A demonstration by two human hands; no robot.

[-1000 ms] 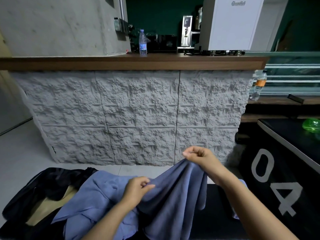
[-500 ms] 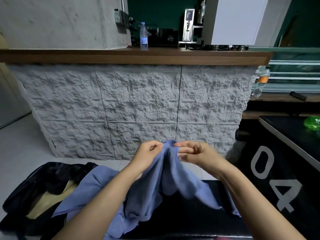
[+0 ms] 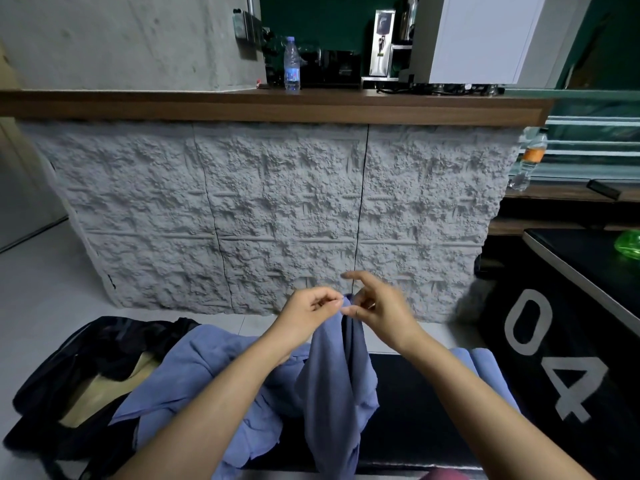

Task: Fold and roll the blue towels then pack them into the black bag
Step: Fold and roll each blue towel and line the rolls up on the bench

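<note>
Black bag (image 3: 86, 368), just one, gapes at far left, touching a heap of blue towels (image 3: 207, 368) too rumpled to count. One held towel (image 3: 336, 386) hangs straight below two hands. The left hand (image 3: 308, 313) pinches its top corner. The right hand (image 3: 377, 310), blurred, touches that corner, forefinger outstretched, grasp unclear. Seemingly two rolled towels (image 3: 485, 367) lie right.

Dim, cool indoor light, wide-angle bending at the edges, and motion blur on the right hand (image 3: 377, 308).
</note>
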